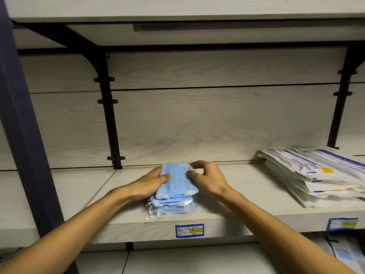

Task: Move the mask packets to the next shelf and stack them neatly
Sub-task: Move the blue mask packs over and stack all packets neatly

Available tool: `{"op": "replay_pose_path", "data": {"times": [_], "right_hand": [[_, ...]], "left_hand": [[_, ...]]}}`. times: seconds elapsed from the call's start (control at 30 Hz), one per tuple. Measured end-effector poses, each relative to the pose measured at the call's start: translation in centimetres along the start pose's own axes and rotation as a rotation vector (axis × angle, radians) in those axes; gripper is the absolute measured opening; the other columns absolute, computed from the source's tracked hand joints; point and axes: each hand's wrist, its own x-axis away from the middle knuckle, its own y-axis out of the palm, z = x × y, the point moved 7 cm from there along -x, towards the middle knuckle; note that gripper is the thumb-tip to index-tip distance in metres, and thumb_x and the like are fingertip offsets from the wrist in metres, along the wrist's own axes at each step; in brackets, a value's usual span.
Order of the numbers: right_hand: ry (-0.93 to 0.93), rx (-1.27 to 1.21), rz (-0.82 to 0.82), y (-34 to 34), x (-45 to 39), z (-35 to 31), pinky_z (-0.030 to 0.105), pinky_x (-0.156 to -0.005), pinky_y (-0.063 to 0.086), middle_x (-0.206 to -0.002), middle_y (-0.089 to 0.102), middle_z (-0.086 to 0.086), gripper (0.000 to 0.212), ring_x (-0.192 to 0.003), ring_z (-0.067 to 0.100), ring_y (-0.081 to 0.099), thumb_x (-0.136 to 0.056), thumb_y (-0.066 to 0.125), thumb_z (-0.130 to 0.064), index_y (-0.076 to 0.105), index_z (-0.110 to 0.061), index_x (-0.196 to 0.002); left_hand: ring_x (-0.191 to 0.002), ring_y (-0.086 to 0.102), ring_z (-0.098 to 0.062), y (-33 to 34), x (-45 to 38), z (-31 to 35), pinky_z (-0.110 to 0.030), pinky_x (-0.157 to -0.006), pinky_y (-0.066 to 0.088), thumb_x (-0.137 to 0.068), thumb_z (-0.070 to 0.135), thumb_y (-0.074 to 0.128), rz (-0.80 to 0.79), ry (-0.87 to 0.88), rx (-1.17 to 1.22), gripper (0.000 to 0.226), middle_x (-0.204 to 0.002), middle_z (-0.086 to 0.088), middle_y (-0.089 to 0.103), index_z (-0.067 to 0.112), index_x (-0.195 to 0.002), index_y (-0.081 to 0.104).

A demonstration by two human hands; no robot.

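Note:
A stack of blue mask packets (173, 186) in clear plastic sits on the pale wooden shelf (246, 196), near its front edge. My left hand (150, 184) lies flat against the stack's left side, thumb on top of the uppermost packet. My right hand (207, 177) touches the top packet's right edge with thumb and curled fingers. The top packet sits slightly askew over the ones below.
A pile of white packets with blue print (316, 175) lies at the shelf's right. A blue price label (189, 230) is on the shelf's front edge. A dark blue post (21, 125) stands at left; black brackets (110, 119) run up the back wall.

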Motion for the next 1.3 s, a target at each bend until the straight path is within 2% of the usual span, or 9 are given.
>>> {"op": "replay_pose_path", "data": {"times": [0.13, 0.27, 0.37, 0.5, 0.6, 0.67, 0.8, 0.97, 1.3], "right_hand": [[0.126, -0.333, -0.175, 2.6, -0.2, 2.0, 0.048, -0.108, 0.049, -0.148, 0.054, 0.005, 0.079, -0.125, 0.023, 0.061, -0.081, 0.058, -0.058, 0.041, -0.024, -0.150], [0.218, -0.596, -0.295, 4.7, 0.8, 1.0, 0.049, -0.104, 0.052, -0.129, 0.060, 0.006, 0.044, -0.119, 0.029, 0.064, -0.099, 0.052, -0.029, 0.044, -0.015, -0.139], [0.203, -0.467, -0.325, 4.5, 0.2, 1.0, 0.047, -0.109, 0.049, -0.138, 0.057, 0.009, 0.058, -0.125, 0.029, 0.060, -0.100, 0.048, -0.027, 0.032, -0.007, -0.152], [0.116, -0.237, -0.287, 2.9, -0.1, 1.4, 0.041, -0.119, 0.037, -0.163, 0.033, 0.006, 0.064, -0.142, 0.025, 0.044, -0.104, 0.049, -0.035, 0.024, -0.016, -0.160], [-0.095, 0.140, -0.236, 2.1, 0.3, 0.6, 0.039, -0.127, 0.016, -0.170, 0.010, -0.003, 0.062, -0.155, 0.019, 0.017, -0.106, 0.036, -0.047, 0.020, -0.025, -0.161], [-0.165, 0.300, -0.269, 2.3, 0.4, 0.1, 0.036, -0.127, 0.014, -0.170, 0.012, -0.002, 0.058, -0.156, 0.016, 0.013, -0.108, 0.029, -0.045, 0.023, -0.023, -0.161], [-0.265, 0.572, -0.398, 3.3, 0.9, -0.5, 0.037, -0.128, 0.013, -0.170, 0.012, 0.002, 0.056, -0.157, 0.020, 0.008, -0.110, 0.019, -0.037, 0.019, -0.012, -0.161], [-0.232, 0.657, -0.453, 3.2, 0.5, -0.9, 0.031, -0.125, 0.006, -0.170, 0.008, 0.001, 0.056, -0.157, 0.015, 0.004, -0.111, 0.014, -0.037, 0.012, -0.015, -0.162], [-0.050, 0.367, -0.318, 0.6, -0.7, -0.6, 0.036, -0.121, 0.027, -0.162, 0.036, 0.007, 0.064, -0.146, 0.026, 0.038, -0.105, 0.032, -0.053, 0.034, -0.014, -0.156]], "left_hand": [[-0.125, 0.050, -0.009, 0.3, 0.3, -0.3, -0.027, -0.113, 0.034, -0.109, 0.039, 0.032, -0.017, 0.013, 0.053, 0.055, -0.151, 0.009, 0.038, 0.028, -0.160, 0.013], [-0.109, 0.066, -0.033, 0.6, -0.2, -0.8, -0.041, -0.085, 0.056, -0.107, 0.021, 0.035, 0.138, -0.031, 0.368, 0.031, -0.125, -0.012, 0.063, 0.025, -0.138, 0.042], [-0.110, 0.065, -0.039, 0.9, -0.1, -0.4, -0.052, -0.090, 0.057, -0.104, 0.018, 0.036, 0.162, -0.045, 0.431, 0.027, -0.123, -0.020, 0.064, 0.026, -0.126, 0.049], [-0.132, 0.053, -0.028, 0.5, 0.0, -0.4, -0.048, -0.114, 0.041, -0.097, 0.041, 0.040, 0.110, -0.012, 0.175, 0.054, -0.154, -0.005, 0.043, 0.030, -0.149, 0.029], [-0.156, -0.001, -0.011, -0.2, 0.3, 0.2, -0.029, -0.124, 0.002, -0.107, 0.048, 0.030, 0.081, 0.028, -0.217, 0.067, -0.167, 0.012, -0.007, 0.025, -0.162, -0.001], [-0.153, -0.011, -0.003, -0.3, 0.2, 0.0, -0.026, -0.124, -0.003, -0.108, 0.050, 0.021, 0.028, 0.056, -0.399, 0.063, -0.166, 0.015, -0.017, 0.029, -0.161, -0.007], [-0.153, -0.013, -0.003, 0.2, 0.2, -0.3, -0.030, -0.127, -0.001, -0.106, 0.053, 0.010, -0.035, 0.046, -0.569, 0.062, -0.167, 0.012, -0.019, 0.030, -0.159, -0.012], [-0.154, -0.013, -0.007, 0.0, 0.5, 0.8, -0.026, -0.124, -0.006, -0.108, 0.047, 0.006, -0.084, 0.000, -0.738, 0.060, -0.167, 0.007, -0.019, 0.023, -0.159, -0.014], [-0.157, -0.004, -0.015, -3.4, -0.3, 4.1, -0.033, -0.127, 0.000, -0.110, 0.044, 0.014, 0.018, -0.001, -0.790, 0.059, -0.170, -0.002, -0.001, 0.018, -0.162, 0.008]]}}
